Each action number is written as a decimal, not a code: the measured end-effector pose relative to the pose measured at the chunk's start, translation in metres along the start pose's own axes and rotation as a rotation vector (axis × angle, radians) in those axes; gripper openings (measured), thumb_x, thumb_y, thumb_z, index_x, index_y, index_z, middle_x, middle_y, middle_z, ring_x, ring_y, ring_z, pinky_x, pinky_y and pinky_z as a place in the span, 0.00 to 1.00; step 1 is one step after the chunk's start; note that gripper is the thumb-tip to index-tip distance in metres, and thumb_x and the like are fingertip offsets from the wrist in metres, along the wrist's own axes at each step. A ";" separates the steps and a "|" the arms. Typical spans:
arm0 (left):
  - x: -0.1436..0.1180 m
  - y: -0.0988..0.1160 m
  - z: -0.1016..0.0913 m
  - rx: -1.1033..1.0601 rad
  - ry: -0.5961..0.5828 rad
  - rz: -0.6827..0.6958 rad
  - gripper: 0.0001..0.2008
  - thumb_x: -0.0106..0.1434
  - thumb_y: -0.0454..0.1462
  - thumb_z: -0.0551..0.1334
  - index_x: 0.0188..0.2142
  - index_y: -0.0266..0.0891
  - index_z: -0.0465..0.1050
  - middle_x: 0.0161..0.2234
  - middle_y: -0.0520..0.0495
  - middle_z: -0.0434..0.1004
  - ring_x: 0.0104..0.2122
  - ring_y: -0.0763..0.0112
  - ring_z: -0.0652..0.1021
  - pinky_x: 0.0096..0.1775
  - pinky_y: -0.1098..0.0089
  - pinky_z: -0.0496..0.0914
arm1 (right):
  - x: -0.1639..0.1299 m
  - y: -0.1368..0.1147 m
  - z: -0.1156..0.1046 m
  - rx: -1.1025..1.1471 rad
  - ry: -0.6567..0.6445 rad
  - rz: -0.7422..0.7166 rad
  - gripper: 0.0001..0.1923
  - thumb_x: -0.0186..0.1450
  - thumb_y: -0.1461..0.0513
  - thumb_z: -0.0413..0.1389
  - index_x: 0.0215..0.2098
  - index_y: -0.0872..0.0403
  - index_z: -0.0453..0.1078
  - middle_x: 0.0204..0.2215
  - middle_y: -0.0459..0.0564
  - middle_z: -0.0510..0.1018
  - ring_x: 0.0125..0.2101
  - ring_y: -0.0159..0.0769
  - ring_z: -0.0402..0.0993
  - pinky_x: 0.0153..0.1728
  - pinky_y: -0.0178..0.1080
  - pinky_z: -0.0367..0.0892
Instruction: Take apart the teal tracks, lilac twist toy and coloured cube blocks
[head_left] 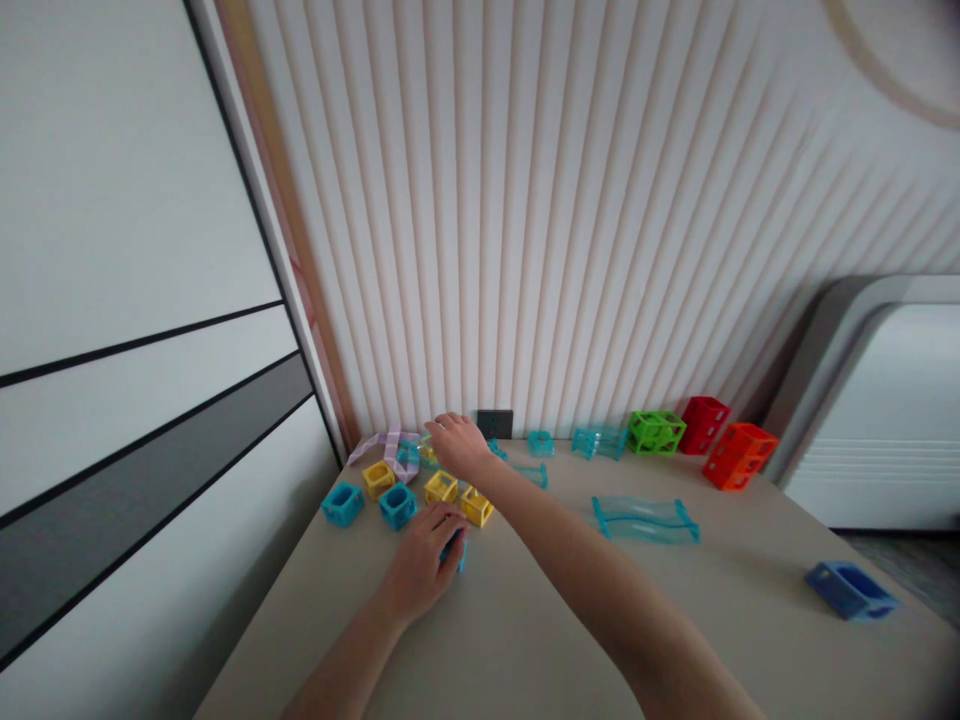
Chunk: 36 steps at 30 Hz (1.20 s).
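Fingers of the left hand (pixel 420 575) curl around a blue cube block (pixel 454 551) while the right hand (pixel 459 446), fingers loosely bent, reaches toward twelve o'clock over yellow cube blocks (pixel 441 487), mid-sorting, calling next for a careful pinch.

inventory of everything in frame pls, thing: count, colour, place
small open cubes: three yellow and two cyan that can be counted, clustered at the table's far left; more may be hidden behind the hands
cyan piece: one, under the left hand, mostly hidden
lilac track piece: one, far left by the wall
clear teal wavy track: one, mid table; smaller teal pieces along the wall, count unclear
green crate: one, by the wall
red and orange crates: one red, one or two orange, far right corner
blue block: one, right edge
dark panel: one, against the wall
table: one, beige
left hand: on the cyan piece
right hand: over the cluster, grip not visible
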<state>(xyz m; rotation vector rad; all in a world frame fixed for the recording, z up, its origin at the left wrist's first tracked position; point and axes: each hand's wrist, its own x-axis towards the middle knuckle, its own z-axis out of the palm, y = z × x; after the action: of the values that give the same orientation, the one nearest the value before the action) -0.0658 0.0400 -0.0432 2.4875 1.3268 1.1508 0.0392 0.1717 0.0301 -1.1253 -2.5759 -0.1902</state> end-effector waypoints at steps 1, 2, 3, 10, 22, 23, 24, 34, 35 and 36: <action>0.000 0.000 0.000 0.003 0.001 -0.008 0.08 0.69 0.33 0.57 0.41 0.42 0.74 0.41 0.45 0.77 0.44 0.63 0.77 0.49 0.61 0.73 | -0.015 0.002 -0.004 0.010 0.019 -0.016 0.14 0.71 0.63 0.53 0.54 0.53 0.69 0.50 0.56 0.77 0.53 0.44 0.70 0.51 0.43 0.65; 0.001 0.000 0.000 0.007 -0.001 -0.018 0.08 0.69 0.33 0.56 0.41 0.42 0.74 0.41 0.45 0.77 0.44 0.63 0.78 0.49 0.61 0.73 | -0.034 0.006 -0.007 0.021 0.040 -0.029 0.14 0.71 0.62 0.53 0.54 0.52 0.69 0.50 0.54 0.77 0.53 0.42 0.70 0.52 0.43 0.64; 0.001 0.000 0.000 0.011 -0.003 -0.026 0.08 0.69 0.33 0.56 0.40 0.42 0.75 0.41 0.45 0.77 0.44 0.63 0.78 0.48 0.61 0.74 | -0.056 0.012 -0.011 0.029 0.056 -0.038 0.13 0.72 0.62 0.52 0.54 0.51 0.69 0.49 0.53 0.78 0.52 0.41 0.71 0.52 0.42 0.64; 0.000 -0.004 0.002 0.053 0.064 -0.007 0.09 0.70 0.35 0.56 0.46 0.43 0.73 0.42 0.45 0.78 0.44 0.62 0.78 0.48 0.61 0.75 | -0.217 0.100 -0.038 -0.039 0.396 0.070 0.08 0.71 0.63 0.53 0.44 0.54 0.74 0.41 0.53 0.82 0.45 0.43 0.75 0.52 0.47 0.64; -0.013 0.032 0.010 0.082 0.128 0.325 0.18 0.65 0.26 0.57 0.50 0.44 0.73 0.42 0.45 0.80 0.47 0.62 0.79 0.49 0.62 0.76 | -0.320 0.189 -0.046 0.053 0.137 0.291 0.24 0.68 0.49 0.57 0.57 0.51 0.70 0.53 0.59 0.77 0.54 0.48 0.72 0.55 0.52 0.66; -0.015 0.038 0.017 0.079 0.067 0.342 0.19 0.64 0.26 0.57 0.51 0.45 0.72 0.43 0.46 0.81 0.48 0.61 0.79 0.50 0.62 0.76 | -0.318 0.188 -0.046 0.098 0.109 0.330 0.25 0.68 0.48 0.57 0.57 0.51 0.70 0.53 0.58 0.77 0.54 0.47 0.73 0.55 0.51 0.66; -0.017 0.044 0.024 0.076 0.000 0.368 0.20 0.64 0.26 0.57 0.52 0.46 0.72 0.43 0.46 0.81 0.48 0.61 0.80 0.50 0.62 0.76 | -0.317 0.187 -0.047 0.145 0.083 0.365 0.25 0.67 0.48 0.57 0.58 0.51 0.69 0.53 0.57 0.77 0.54 0.46 0.73 0.55 0.49 0.66; 0.023 0.088 0.070 0.098 -0.165 0.215 0.27 0.67 0.35 0.58 0.64 0.50 0.60 0.56 0.43 0.74 0.56 0.58 0.76 0.54 0.57 0.74 | -0.324 0.176 -0.053 0.325 -0.008 0.487 0.29 0.63 0.57 0.62 0.61 0.50 0.66 0.54 0.54 0.74 0.51 0.44 0.75 0.53 0.41 0.67; 0.033 0.090 0.075 0.084 -0.163 0.194 0.27 0.67 0.36 0.58 0.65 0.50 0.58 0.57 0.43 0.73 0.56 0.57 0.75 0.55 0.56 0.73 | -0.324 0.175 -0.053 0.335 -0.009 0.506 0.28 0.63 0.57 0.62 0.61 0.50 0.66 0.53 0.53 0.74 0.50 0.43 0.75 0.52 0.41 0.68; 0.043 0.091 0.081 0.069 -0.161 0.170 0.28 0.67 0.36 0.57 0.66 0.50 0.57 0.57 0.42 0.72 0.57 0.57 0.74 0.56 0.54 0.72 | -0.324 0.174 -0.053 0.347 -0.011 0.521 0.27 0.63 0.58 0.62 0.60 0.50 0.67 0.52 0.53 0.75 0.49 0.43 0.75 0.52 0.41 0.68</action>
<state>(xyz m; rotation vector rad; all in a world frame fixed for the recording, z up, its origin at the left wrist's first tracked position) 0.0636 0.0362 -0.0390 2.7209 1.1523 0.9243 0.3860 0.0537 -0.0330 -1.5904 -2.1141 0.3687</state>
